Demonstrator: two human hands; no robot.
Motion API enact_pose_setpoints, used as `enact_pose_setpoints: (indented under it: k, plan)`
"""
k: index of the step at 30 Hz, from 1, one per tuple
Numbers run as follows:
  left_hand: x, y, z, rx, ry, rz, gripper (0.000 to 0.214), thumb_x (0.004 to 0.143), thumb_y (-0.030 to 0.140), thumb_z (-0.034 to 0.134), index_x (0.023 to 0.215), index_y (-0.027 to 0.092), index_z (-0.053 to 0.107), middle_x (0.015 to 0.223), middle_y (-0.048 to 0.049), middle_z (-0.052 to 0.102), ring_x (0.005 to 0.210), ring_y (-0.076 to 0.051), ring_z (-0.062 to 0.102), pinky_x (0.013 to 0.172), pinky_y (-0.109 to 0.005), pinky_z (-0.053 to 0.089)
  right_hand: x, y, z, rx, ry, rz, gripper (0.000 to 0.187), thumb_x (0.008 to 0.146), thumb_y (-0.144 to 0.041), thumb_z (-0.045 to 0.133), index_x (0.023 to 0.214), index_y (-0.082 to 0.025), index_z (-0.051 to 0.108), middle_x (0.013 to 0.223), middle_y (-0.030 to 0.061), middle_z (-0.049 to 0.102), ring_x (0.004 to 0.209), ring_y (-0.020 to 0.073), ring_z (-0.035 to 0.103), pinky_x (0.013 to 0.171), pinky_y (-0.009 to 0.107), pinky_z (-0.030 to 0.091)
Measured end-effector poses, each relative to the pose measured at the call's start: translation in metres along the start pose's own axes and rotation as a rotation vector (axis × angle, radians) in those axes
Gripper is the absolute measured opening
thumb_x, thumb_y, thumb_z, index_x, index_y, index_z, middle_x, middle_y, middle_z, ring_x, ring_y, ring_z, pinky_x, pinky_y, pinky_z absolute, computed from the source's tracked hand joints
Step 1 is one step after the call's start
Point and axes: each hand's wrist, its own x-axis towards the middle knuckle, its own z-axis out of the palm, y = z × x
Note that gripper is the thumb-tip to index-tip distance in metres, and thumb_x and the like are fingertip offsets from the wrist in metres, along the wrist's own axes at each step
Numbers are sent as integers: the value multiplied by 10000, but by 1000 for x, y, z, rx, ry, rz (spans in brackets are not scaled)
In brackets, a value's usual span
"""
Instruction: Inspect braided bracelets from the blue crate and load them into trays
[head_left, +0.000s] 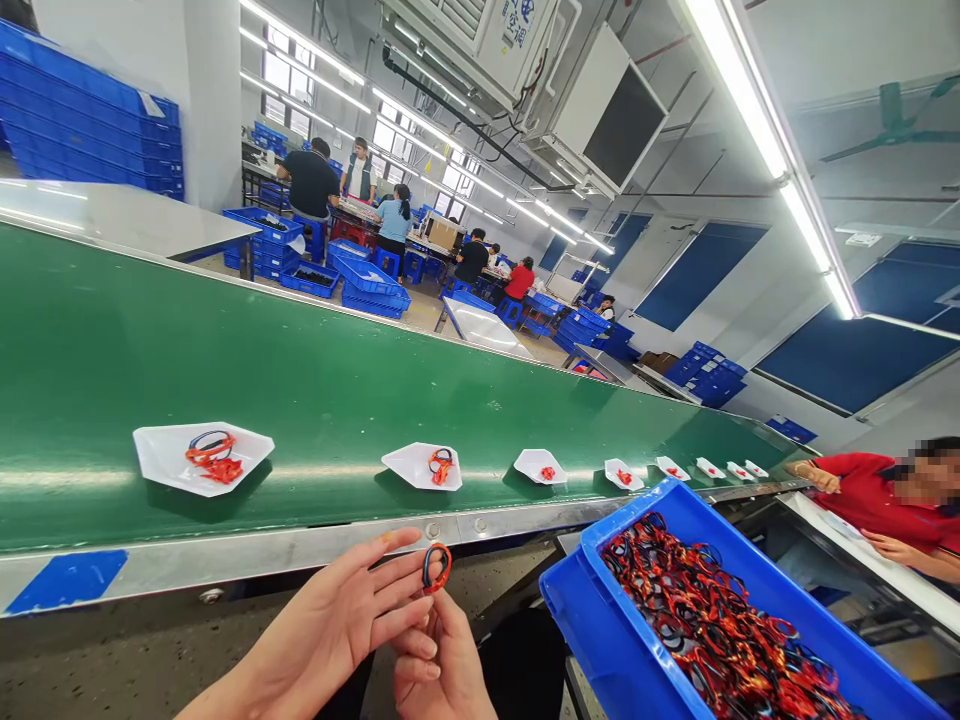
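A small red and black loop [436,568], which looks like a hair tie, stands up at the fingertips of my right hand [446,660]. The thumb and fingers of that hand pinch its lower edge. My left hand [345,605] is turned palm up with fingers stretched out, and their tips lie beside or against the loop; whether they bear any of it I cannot tell. Just beyond my hands, a white tray [401,462] on the green conveyor belt [300,370] carries a similar loop with red material. Another white tray [154,455] with such a loop stands farther left.
At my right, a blue crate [630,620] is heaped with red and black loops [720,620]. Several more white trays line the belt toward a co-worker in a red shirt [870,490]. The belt's metal edge [300,550] runs before my hands. People and blue crates occupy the background.
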Motion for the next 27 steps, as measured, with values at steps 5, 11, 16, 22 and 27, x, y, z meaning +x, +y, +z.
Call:
enact_pose_setpoints:
  k: [5, 11, 16, 22, 27]
  plan:
    - [1, 0, -1, 2, -16, 4, 462, 878, 276, 482, 1288, 65, 451, 1248, -180, 572, 1222, -318, 455, 1027, -439, 395, 1, 1, -1, 9, -26, 8, 314, 559, -200, 816, 711, -107, 557, 506, -82, 487, 347, -30, 306, 293, 58, 169]
    - [8, 1, -4, 47, -4, 32, 434, 878, 269, 496, 1265, 76, 454, 1219, -182, 589, 1181, -314, 500, 1000, -418, 415, 0, 2, 1, -3, -46, 4, 327, 572, -239, 812, 676, -117, 527, 521, -89, 429, 366, -31, 295, 305, 59, 162]
    - [11, 3, -3, 67, 33, 46, 410, 866, 248, 521, 1240, 88, 465, 1194, -180, 605, 1166, -298, 518, 1012, -418, 404, 1, 3, 2, -16, -31, -23, 297, 605, -245, 781, 676, -131, 515, 545, -86, 400, 373, -20, 267, 309, 76, 168]
    - [12, 2, -4, 132, 28, 68, 399, 875, 302, 495, 1225, 111, 491, 1224, -165, 588, 1195, -288, 491, 1028, -428, 383, -1, -1, 5, -68, 33, -113, 306, 577, -252, 777, 712, -132, 529, 544, -93, 370, 374, -16, 230, 317, 91, 142]
    - [11, -4, -5, 687, 80, 340, 337, 823, 339, 582, 1141, 228, 585, 1308, -82, 533, 1260, -263, 411, 1063, -394, 326, 1, -39, 15, -373, 142, -620, 308, 650, -369, 708, 727, -171, 486, 564, -99, 341, 389, 11, 195, 333, 126, 141]
